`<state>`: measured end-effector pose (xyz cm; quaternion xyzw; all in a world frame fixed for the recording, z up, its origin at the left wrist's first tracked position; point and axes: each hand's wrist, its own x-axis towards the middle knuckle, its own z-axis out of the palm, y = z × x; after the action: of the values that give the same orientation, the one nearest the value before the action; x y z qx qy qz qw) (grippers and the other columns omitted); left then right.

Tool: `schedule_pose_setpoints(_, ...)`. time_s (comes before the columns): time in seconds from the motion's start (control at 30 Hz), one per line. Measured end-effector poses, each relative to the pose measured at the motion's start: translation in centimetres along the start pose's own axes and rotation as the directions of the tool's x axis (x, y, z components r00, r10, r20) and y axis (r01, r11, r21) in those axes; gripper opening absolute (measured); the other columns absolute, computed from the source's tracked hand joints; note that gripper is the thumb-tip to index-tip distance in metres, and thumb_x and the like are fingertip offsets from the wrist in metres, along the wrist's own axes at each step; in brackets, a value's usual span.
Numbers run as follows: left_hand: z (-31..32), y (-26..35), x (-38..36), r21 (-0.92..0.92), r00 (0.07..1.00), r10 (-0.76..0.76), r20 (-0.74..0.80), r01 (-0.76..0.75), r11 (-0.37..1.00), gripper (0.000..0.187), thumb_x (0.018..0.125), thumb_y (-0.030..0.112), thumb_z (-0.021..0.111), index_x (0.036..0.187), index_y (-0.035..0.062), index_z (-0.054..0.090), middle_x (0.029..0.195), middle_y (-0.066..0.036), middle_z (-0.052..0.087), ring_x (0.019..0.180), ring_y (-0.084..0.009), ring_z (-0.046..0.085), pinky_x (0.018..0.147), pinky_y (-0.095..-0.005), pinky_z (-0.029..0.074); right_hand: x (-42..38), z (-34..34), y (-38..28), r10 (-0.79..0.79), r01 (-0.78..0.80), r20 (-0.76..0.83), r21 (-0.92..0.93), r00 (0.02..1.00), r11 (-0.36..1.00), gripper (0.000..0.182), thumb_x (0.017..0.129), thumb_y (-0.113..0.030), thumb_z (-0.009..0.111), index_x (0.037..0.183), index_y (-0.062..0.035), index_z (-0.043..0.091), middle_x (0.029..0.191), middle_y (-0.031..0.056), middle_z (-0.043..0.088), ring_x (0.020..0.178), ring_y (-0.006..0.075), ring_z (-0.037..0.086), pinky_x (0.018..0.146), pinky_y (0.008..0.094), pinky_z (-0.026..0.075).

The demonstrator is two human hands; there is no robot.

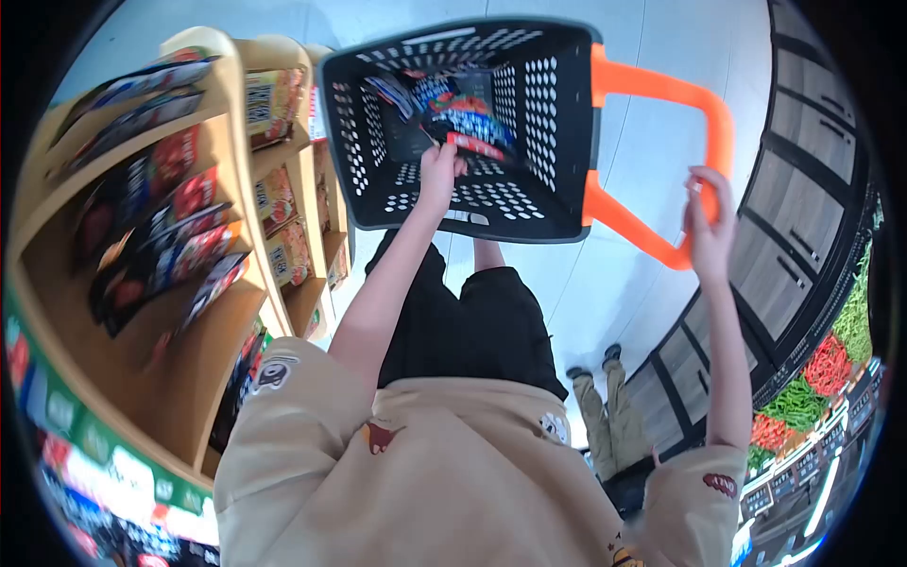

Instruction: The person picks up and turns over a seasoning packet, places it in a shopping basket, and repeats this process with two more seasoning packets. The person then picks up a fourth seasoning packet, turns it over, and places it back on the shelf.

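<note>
A black shopping basket (567,123) with perforated walls is tilted so that its mouth faces me. My right hand (710,222) is closed around its orange handle (720,128). Inside the mouth is my left hand (440,175), its fingers closed at the edge of a blue-and-red snack packet (480,132). More packets lie deeper in the basket, among them a blue-and-white packet (392,94). The packet in my left hand partly hides them, and their print is too blurred to read.
On the left, a wooden shelf (222,142) holds dark bags (161,250) and yellow boxes (274,99). Dark wood-fronted cabinets (746,246) line the right, below red and green peppers (798,402). Another person's legs (609,416) are behind me on the right.
</note>
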<state>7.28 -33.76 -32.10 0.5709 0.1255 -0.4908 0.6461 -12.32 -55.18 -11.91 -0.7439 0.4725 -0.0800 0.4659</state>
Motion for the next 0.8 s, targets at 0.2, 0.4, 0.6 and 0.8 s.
schedule_pose_setpoints(0.2, 1.1, 11.7, -15.2, 0.197, 0.949, 0.109, 0.295, -0.172, 0.965, 0.021, 0.081, 0.013, 0.043, 0.063, 0.0037, 0.049, 0.051, 0.003, 0.04, 0.045, -0.0051, 0.034, 0.045, -0.0218, 0.029, -0.1, -0.6, 0.3, -0.424, 0.419, 0.048, -0.294, 0.904, 0.859, 0.033, 0.077, 0.002, 0.044, 0.108, -0.0092, 0.049, 0.105, 0.0092, 0.046, 0.093, 0.0188, 0.049, 0.08, 0.0288, 0.038)
schedule_pose_setpoints(0.4, 0.4, 18.4, -28.5, 0.37, 0.914, 0.306, 0.267, -0.39, 0.843, 0.027, 0.078, 0.017, 0.048, 0.054, 0.006, 0.047, 0.047, 0.004, 0.042, 0.045, -0.0046, 0.039, 0.044, -0.0194, 0.03, -3.4, 1.5, -3.5, -0.555, 0.26, 0.003, -0.885, 0.832, 0.385, 0.062, 0.071, -0.013, 0.06, 0.126, -0.0213, 0.032, 0.129, 0.0168, 0.023, 0.119, 0.0333, 0.025, 0.093, 0.0471, 0.023)
schedule_pose_setpoints(0.6, -1.8, 20.4, -38.9, 0.481, 0.954, 0.227, 0.194, -0.294, 0.826, 0.018, 0.072, 0.019, 0.057, 0.077, 0.0063, 0.046, 0.061, 0.004, 0.045, 0.051, -0.0031, 0.041, 0.046, -0.0176, 0.032, -8.5, 8.0, -12.8, -0.814, 0.88, 0.369, -0.023, 0.449, 0.474, 0.092, 0.054, -0.025, 0.076, 0.13, -0.0161, 0.026, 0.134, 0.0165, 0.021, 0.124, 0.0359, 0.019, 0.097, 0.0467, 0.022)
schedule_pose_setpoints(0.8, -5.5, 19.5, -44.0, -0.155, 0.848, 0.388, 0.361, -0.356, 0.922, 0.023, 0.068, 0.008, 0.056, 0.09, 0.0024, 0.051, 0.064, 0.0, 0.054, 0.042, 0.0002, 0.041, 0.036, -0.0129, 0.025, -16.5, 10.1, -19.7, -0.623, 0.56, 0.782, 0.524, -0.019, 0.641, 0.086, 0.055, -0.013, 0.076, 0.127, -0.005, 0.03, 0.127, 0.0111, 0.038, 0.116, 0.0197, 0.037, 0.097, 0.0315, 0.029)
